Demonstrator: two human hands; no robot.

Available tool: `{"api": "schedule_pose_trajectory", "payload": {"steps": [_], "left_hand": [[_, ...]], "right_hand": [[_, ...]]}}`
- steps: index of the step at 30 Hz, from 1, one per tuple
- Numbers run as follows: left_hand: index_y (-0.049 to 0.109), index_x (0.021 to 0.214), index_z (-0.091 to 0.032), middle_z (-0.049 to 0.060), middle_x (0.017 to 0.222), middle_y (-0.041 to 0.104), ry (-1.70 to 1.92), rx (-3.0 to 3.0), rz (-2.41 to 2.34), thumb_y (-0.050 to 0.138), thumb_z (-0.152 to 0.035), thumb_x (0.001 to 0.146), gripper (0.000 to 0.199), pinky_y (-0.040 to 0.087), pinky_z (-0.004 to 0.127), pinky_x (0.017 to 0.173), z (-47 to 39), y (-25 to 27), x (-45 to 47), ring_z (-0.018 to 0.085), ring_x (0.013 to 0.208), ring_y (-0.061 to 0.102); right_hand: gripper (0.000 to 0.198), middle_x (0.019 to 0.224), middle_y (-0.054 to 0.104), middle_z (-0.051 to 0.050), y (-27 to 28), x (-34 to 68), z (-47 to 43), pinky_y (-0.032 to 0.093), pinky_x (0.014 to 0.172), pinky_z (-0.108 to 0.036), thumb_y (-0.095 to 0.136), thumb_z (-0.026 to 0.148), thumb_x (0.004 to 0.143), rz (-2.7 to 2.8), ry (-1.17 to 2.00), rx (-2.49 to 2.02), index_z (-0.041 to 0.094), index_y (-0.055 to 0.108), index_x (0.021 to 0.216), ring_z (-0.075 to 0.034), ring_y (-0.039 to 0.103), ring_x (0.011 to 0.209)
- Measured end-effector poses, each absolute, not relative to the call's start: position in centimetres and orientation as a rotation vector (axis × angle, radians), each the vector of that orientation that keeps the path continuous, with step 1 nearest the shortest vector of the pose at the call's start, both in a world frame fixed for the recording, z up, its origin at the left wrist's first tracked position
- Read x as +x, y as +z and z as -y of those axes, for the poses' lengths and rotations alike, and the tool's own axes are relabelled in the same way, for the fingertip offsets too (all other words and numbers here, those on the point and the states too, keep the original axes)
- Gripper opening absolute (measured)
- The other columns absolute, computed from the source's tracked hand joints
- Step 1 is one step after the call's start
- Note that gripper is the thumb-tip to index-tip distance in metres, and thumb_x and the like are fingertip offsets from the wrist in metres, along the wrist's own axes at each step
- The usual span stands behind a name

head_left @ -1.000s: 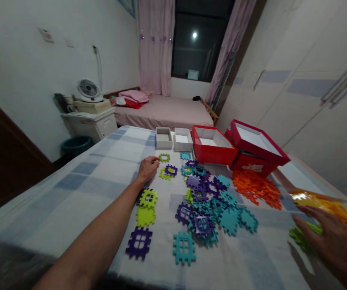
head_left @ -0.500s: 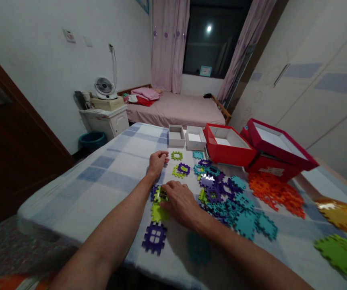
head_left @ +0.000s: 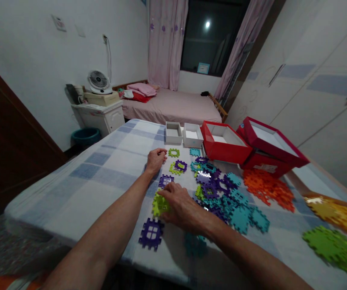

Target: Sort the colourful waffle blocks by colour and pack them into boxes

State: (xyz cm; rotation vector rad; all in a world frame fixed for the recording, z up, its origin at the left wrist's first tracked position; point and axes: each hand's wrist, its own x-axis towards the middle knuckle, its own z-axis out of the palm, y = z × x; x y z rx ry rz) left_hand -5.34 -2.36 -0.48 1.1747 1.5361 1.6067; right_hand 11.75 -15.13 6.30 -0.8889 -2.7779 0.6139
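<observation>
My right hand (head_left: 182, 207) is closed over lime-green interlocking tiles (head_left: 160, 204), its thumb and fingers gripping their right side; part of them is hidden. Just beyond those lies a purple window tile (head_left: 166, 181), and on the near side a second purple window tile (head_left: 151, 234) lies flat. My left hand (head_left: 155, 161) rests on the cloth with curled fingers and nothing visible in them, left of a lime-green frame tile (head_left: 174, 153). A purple frame tile (head_left: 180, 165) overlaps another lime-green tile (head_left: 173, 169) in front of it. My right forearm partly shades a teal tile (head_left: 195, 245).
A mixed heap of teal and purple tiles (head_left: 240, 219) spreads right of my right hand. Farther right lie orange pieces (head_left: 268, 189), yellow pieces (head_left: 327, 209) and green pieces (head_left: 333, 245). Two small white boxes (head_left: 173, 139) and a red box (head_left: 226, 151) line the far edge.
The purple window tile beyond the lime-green tiles now shows more fully, farther from me. My right hand has shifted slightly on the lime-green tiles. The view has turned a little.
</observation>
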Motion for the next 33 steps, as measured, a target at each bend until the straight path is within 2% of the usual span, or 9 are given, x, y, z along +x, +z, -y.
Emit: {"api": "schedule_pose_trajectory", "payload": {"steps": [3,8,12,15,18,23,27,29,33], "left_hand": [[0.067,0.081,-0.013,0.002,0.066,0.066,1.583,1.212,-1.534,0.051,-0.023,0.069,0.022,0.048,0.02,0.049,2.4,-0.6,-5.3,0.01,0.052,0.06],[0.067,0.08,-0.013,0.003,0.068,0.066,1.572,1.264,-1.534,0.051,-0.023,0.069,0.022,0.05,0.021,0.051,2.3,-0.7,-5.3,0.011,0.055,0.062],[0.067,0.081,-0.013,0.003,0.069,0.066,1.559,1.287,-1.547,0.051,-0.024,0.07,0.023,0.051,0.022,0.053,2.4,-0.7,-5.4,0.012,0.056,0.062],[0.068,0.082,-0.013,0.003,0.071,0.067,1.55,1.294,-1.562,0.051,-0.023,0.07,0.023,0.051,0.022,0.053,2.5,-0.5,-5.3,0.012,0.057,0.063],[0.068,0.081,-0.012,0.003,0.07,0.067,1.538,1.292,-1.576,0.051,-0.022,0.07,0.023,0.05,0.021,0.053,2.5,-0.4,-5.3,0.012,0.058,0.063],[0.068,0.082,-0.012,0.004,0.068,0.068,1.525,1.29,-1.596,0.051,-0.022,0.07,0.023,0.051,0.022,0.054,2.5,-0.3,-5.2,0.013,0.058,0.064],[0.069,0.082,-0.012,0.003,0.066,0.068,1.517,1.313,-1.606,0.051,-0.022,0.07,0.024,0.051,0.023,0.055,2.6,-0.3,-5.3,0.013,0.056,0.063],[0.069,0.082,-0.013,0.003,0.065,0.067,1.514,1.325,-1.609,0.052,-0.023,0.069,0.023,0.051,0.023,0.056,2.6,-0.3,-5.3,0.013,0.056,0.063],[0.068,0.081,-0.013,0.002,0.064,0.066,1.51,1.344,-1.602,0.051,-0.023,0.069,0.023,0.051,0.023,0.056,2.5,-0.4,-5.4,0.013,0.056,0.063]], "right_hand": [[0.044,0.119,0.049,-0.011,5.6,11.0,15.1,0.037,0.088,-0.044,0.062,0.041,0.077,2.79,0.49,-0.993,0.02,0.054,0.116,-0.026,0.044,0.108],[0.049,0.112,0.054,-0.01,5.7,10.5,15.2,0.039,0.083,-0.042,0.064,0.04,0.077,2.792,0.443,-1.123,0.02,0.051,0.119,-0.026,0.048,0.102],[0.044,0.117,0.054,-0.011,7.1,11.7,15.4,0.038,0.086,-0.04,0.053,0.04,0.085,2.749,0.463,-1.065,0.018,0.05,0.122,-0.024,0.049,0.105],[0.028,0.118,0.055,-0.007,7.8,14.4,14.9,0.034,0.09,-0.039,0.049,0.029,0.088,2.695,0.368,-1.096,0.02,0.056,0.113,-0.022,0.047,0.109],[0.019,0.106,0.061,-0.005,7.4,18.0,14.5,0.034,0.087,-0.037,0.05,0.025,0.088,2.673,0.331,-1.256,0.021,0.062,0.102,-0.02,0.051,0.103],[0.016,0.098,0.063,-0.004,6.1,22.8,14.3,0.034,0.086,-0.036,0.049,0.024,0.089,2.592,0.155,-1.487,0.021,0.064,0.092,-0.021,0.053,0.099],[0.02,0.095,0.064,-0.007,6.0,23.9,14.3,0.035,0.085,-0.039,0.049,0.03,0.088,2.531,0.012,-1.634,0.02,0.064,0.095,-0.024,0.052,0.099],[0.022,0.096,0.064,-0.008,6.0,23.4,14.3,0.035,0.084,-0.04,0.05,0.032,0.087,2.526,0.024,-1.656,0.019,0.064,0.098,-0.025,0.052,0.1],[0.022,0.103,0.063,-0.006,5.8,21.5,14.2,0.036,0.086,-0.034,0.048,0.031,0.089,2.507,0.282,-1.481,0.021,0.063,0.102,-0.02,0.053,0.102]]}}
